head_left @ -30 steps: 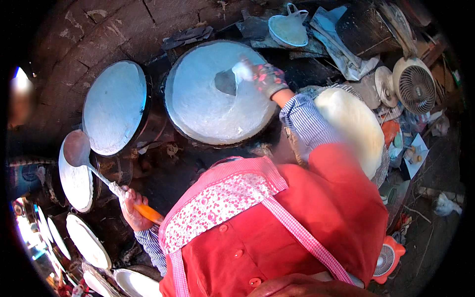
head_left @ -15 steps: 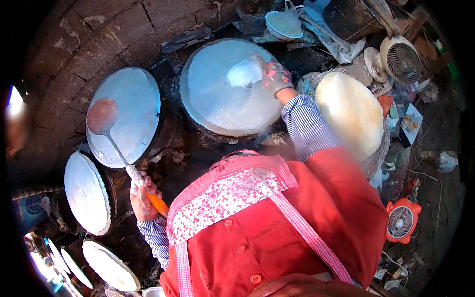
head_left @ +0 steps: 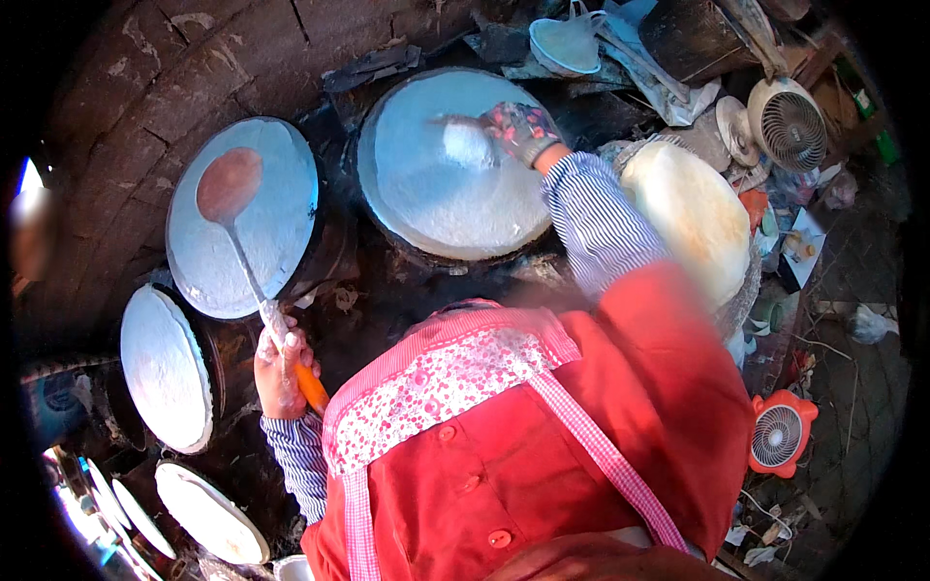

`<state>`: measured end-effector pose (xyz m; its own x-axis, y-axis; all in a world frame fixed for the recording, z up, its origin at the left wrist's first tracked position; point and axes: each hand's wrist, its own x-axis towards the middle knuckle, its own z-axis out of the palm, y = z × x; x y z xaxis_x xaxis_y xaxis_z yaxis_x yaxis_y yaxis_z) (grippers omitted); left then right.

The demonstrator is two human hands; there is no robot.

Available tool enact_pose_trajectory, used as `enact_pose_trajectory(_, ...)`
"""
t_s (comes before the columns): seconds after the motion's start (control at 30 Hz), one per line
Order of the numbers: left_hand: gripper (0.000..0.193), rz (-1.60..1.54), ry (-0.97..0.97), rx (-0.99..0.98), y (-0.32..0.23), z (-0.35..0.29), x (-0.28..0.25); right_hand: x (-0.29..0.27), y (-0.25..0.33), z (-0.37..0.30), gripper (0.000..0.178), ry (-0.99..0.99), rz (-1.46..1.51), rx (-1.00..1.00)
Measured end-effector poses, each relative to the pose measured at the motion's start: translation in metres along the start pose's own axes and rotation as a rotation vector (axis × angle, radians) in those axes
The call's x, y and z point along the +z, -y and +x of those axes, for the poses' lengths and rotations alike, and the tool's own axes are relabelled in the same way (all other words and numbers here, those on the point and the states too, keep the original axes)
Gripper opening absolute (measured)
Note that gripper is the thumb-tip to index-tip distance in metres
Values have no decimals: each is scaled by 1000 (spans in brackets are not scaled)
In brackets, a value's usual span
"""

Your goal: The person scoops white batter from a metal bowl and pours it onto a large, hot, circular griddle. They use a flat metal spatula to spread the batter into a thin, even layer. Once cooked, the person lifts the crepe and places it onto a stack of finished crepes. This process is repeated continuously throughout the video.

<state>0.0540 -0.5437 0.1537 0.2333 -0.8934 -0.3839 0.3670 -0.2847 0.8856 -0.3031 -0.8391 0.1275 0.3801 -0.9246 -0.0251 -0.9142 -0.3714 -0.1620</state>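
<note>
My left hand (head_left: 279, 373) is closed around the handle of a long ladle (head_left: 242, 257), orange at its lower end and coated with pale batter. The ladle's brownish round bowl hangs over the left griddle (head_left: 281, 261), which is covered in whitish batter. My right hand (head_left: 521, 131), in a dark patterned glove, is closed on a thin brown tool (head_left: 455, 120), blurred by motion. It works over the large round griddle (head_left: 455, 218) at the centre, spread with pale batter. A thicker white mound of batter (head_left: 468, 145) lies beside the glove.
A thick stack of round flatbreads (head_left: 688, 213) stands at right. Another white-coated griddle (head_left: 167, 373) and a white disc (head_left: 211, 513) are at lower left. A white bowl (head_left: 567, 46), a grey fan (head_left: 790, 126) and an orange fan (head_left: 780, 434) stand around. A brick wall (head_left: 126, 126) curves behind.
My right hand has moved left and slightly up over the central griddle, with its tool now pointing left. The ladle's bowl has shifted right and up over the left griddle.
</note>
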Motion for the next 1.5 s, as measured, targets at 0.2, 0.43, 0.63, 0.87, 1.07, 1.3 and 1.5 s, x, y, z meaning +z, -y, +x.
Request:
enact_pose_trajectory(0.2, 27, 131, 101, -101, -2, 14, 34, 10, -30, -56, 28, 43, -107, -148)
enact_pose_trajectory(0.43, 28, 644, 253, -130, 30, 67, 102, 107, -31, -105, 21, -341, 1282, 616)
enact_pose_trajectory(0.63, 23, 870, 363, -207, 53, 76, 128, 110, 38, -51, 35, -321, 1121, 857)
enact_pose_trajectory(0.87, 16, -68, 546, -213, 4, 51, 119, 8, 54, -21, 42, -545, 1398, 112)
enact_pose_trajectory(1.07, 19, -340, 623, -524, -6, 80, 151, -76, 62, -7, 25, -422, 120, -67)
enact_pose_trajectory(1.3, 19, -881, 780, -722, 7, 45, 133, -22, 1, 9, 21, -296, 75, 177)
enact_pose_trajectory(1.5, 28, -885, 556, -255, 4, -31, 102, 40, 64, -65, 20, -1, -374, -623)
